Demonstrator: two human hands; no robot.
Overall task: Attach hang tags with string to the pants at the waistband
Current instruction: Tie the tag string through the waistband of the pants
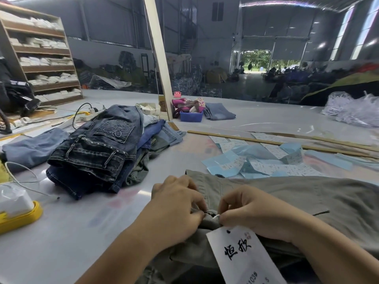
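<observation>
Olive pants (287, 201) lie on table (82, 232). Left hand (176, 203) pinches waistband to steady it; right hand (252, 212) fingers pinch white string (216, 216), hang tag (242, 255) dangling below.

White hang tag (244, 257) on grey pants (307, 201): two large black brush characters "恒牧", below them partial "103#", remainder cut off.

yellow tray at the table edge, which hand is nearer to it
Left. The left hand works at the waistband, with bare table between it and the yellow tray; the right hand lies beyond it.
</observation>
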